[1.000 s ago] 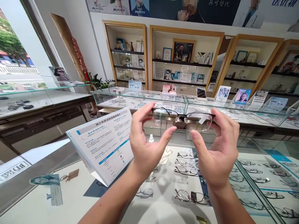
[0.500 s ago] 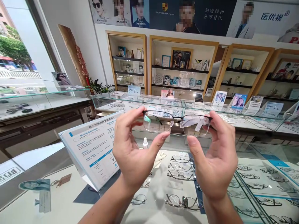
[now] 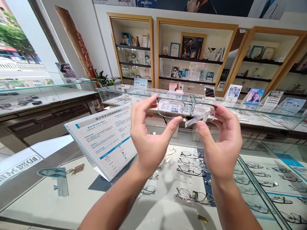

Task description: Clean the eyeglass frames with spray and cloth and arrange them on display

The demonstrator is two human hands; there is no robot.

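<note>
A pair of eyeglasses point(image 3: 187, 103) with a dark upper rim and clear lenses is held up in front of me, above the counter. My left hand point(image 3: 153, 131) pinches its left end near the hinge, the thumb below the lens. At the other end my right hand point(image 3: 222, 140) grips the frame with bent fingers, thumb lifted below the lens. A pale tag point(image 3: 196, 119) hangs by the right lens. Several more eyeglasses point(image 3: 192, 171) lie in a column on the counter beneath my hands.
A tilted printed sign point(image 3: 107, 140) stands left of my left hand. A cloth point(image 3: 169, 154) lies behind it, and a keychain point(image 3: 78, 169) sits near the left edge. Glass display cases point(image 3: 144, 99) run across the back, with another glass-topped case point(image 3: 275, 179) on the right.
My view has tipped down and turned slightly left. The eyeglasses have tilted between my hands, and the tag now hangs slanted. Both hands keep their hold.
</note>
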